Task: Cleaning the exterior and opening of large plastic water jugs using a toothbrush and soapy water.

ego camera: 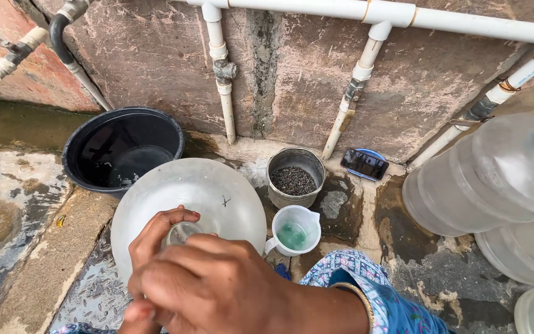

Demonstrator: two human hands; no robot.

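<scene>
While mouth-up, big clear jar point(217, 192), both hands' fingers point(168, 219) holding its neck.

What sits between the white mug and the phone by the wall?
In the head view, a grey pot of dark grains stands between the white mug and the phone.
</scene>
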